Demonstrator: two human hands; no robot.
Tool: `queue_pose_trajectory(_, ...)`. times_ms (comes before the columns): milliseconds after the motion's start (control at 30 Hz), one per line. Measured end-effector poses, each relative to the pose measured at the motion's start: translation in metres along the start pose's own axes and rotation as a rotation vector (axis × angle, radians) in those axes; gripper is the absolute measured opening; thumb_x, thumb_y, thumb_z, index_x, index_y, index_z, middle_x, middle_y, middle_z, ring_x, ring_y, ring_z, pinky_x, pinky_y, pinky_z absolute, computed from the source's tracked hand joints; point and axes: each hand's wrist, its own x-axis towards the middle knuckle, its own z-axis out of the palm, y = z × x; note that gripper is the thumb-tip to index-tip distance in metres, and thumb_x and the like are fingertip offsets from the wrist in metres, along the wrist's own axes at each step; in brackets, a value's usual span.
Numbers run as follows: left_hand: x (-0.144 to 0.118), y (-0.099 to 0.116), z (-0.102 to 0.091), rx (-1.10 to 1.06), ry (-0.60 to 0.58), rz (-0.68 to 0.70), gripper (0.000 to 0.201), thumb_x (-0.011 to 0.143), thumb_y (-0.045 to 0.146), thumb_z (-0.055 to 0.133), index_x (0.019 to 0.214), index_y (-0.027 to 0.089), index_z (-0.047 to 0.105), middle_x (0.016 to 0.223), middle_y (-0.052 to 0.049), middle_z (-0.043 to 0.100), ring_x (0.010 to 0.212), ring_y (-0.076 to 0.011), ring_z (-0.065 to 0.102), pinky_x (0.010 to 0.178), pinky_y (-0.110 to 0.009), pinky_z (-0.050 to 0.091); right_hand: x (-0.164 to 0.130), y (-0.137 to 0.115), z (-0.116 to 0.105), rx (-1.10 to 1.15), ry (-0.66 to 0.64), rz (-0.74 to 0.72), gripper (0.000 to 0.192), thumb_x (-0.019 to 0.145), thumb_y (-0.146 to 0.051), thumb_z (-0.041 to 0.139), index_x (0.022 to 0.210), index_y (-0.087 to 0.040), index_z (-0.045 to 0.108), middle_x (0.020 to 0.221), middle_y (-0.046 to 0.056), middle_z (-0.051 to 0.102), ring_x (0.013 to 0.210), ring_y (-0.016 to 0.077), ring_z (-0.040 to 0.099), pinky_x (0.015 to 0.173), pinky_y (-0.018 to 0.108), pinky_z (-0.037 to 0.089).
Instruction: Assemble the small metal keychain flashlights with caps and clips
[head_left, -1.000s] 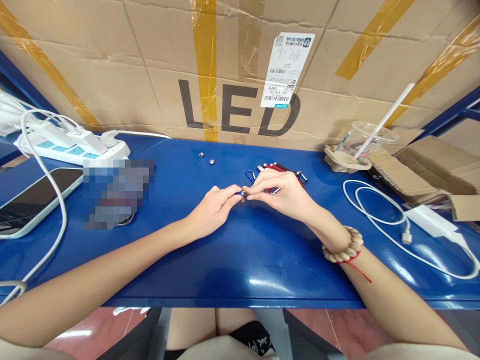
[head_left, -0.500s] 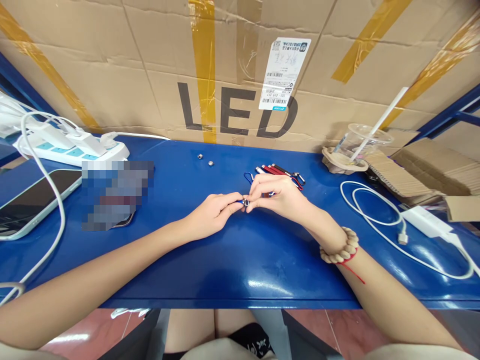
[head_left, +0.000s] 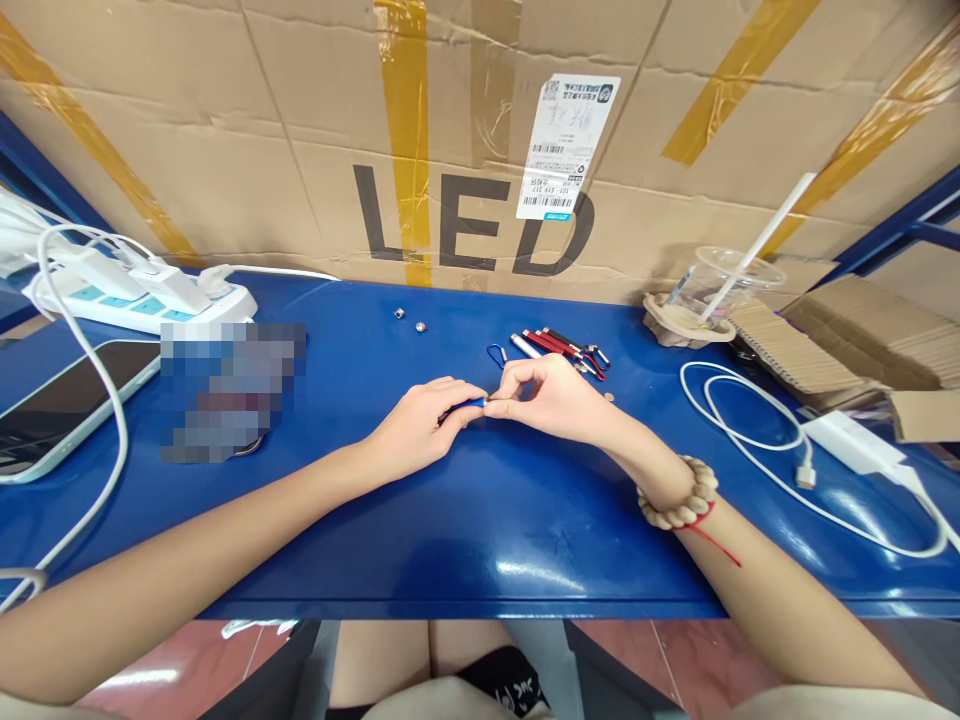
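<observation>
My left hand (head_left: 420, 425) is closed around a slim blue metal tube (head_left: 471, 403), pinched between thumb and fingers. At the tube's right end, the thumb and index finger of my right hand (head_left: 547, 398) are pressed together; whatever small silvery part sits there is mostly covered. Behind my right hand lie several slim tubes (head_left: 534, 342) in red, black and silver, some with cord loops. A blue cord loop (head_left: 496, 354) rests just left of them. Farther back, two small silver metal pieces (head_left: 409, 320) lie side by side.
A large cardboard box (head_left: 322, 120) stands along the back. Left are a white power strip (head_left: 240, 305), a phone (head_left: 67, 400) and a pixelated item (head_left: 232, 395). Right are a plastic cup (head_left: 731, 275), a white cable (head_left: 709, 400) with adapter, and an opened carton (head_left: 862, 330).
The silver ring-like part that showed between my fingertips is now covered by my right fingers. My right fingers have closed onto the tube's end; more of the blue tube shows.
</observation>
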Motion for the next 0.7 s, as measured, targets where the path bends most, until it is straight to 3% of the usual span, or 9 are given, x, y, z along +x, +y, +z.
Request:
queue_pose_trajectory(267,0.0006,0.0001,0.0005,0.097,0.051,-0.003,0.018,0.089,0.023,0.047,0.092,0.017,0.065,0.081,-0.002,0.068,0.075,-0.0152,0.055,0.076,-0.026,0.046,0.0010,0.0047,0.0043,0.133,-0.003,0.123,0.031,0.066,-0.043,0.072,0.059,-0.014,0.065,0.054,0.001,0.064,0.046,0.0086,0.051,0.044,0.022,0.040)
queue_pose_trajectory(433,0.0017,0.0019,-0.0007,0.051,0.026,-0.038,0.019,0.090,0.021,0.047,0.103,0.019,0.062,0.097,-0.002,0.068,0.084,-0.0146,0.056,0.081,-0.026,0.044,0.0017,0.0047,0.0036,0.138,-0.002,0.167,0.034,0.064,-0.046,0.072,0.060,-0.012,0.066,0.051,0.000,0.060,0.044,0.0064,0.045,0.042,0.020,0.035)
queue_pose_trajectory(600,0.0017,0.0018,-0.0012,0.039,0.047,-0.020,0.023,0.090,0.019,0.047,0.106,0.020,0.062,0.082,0.000,0.066,0.076,-0.0142,0.053,0.075,-0.025,0.045,0.0020,0.0034,0.0021,0.217,-0.025,0.237,0.033,0.060,-0.043,0.075,0.059,-0.013,0.063,0.049,-0.003,0.055,0.044,0.0056,0.045,0.044,0.019,0.035)
queue_pose_trajectory(700,0.0021,0.0037,-0.0014,0.014,0.066,-0.020,0.021,0.090,0.018,0.046,0.102,0.019,0.063,0.084,-0.001,0.067,0.078,-0.0142,0.055,0.076,-0.025,0.045,0.0018,0.0036,0.0026,0.219,-0.011,0.247,0.033,0.061,-0.044,0.075,0.058,-0.013,0.062,0.048,-0.003,0.054,0.044,0.0056,0.045,0.044,0.019,0.034)
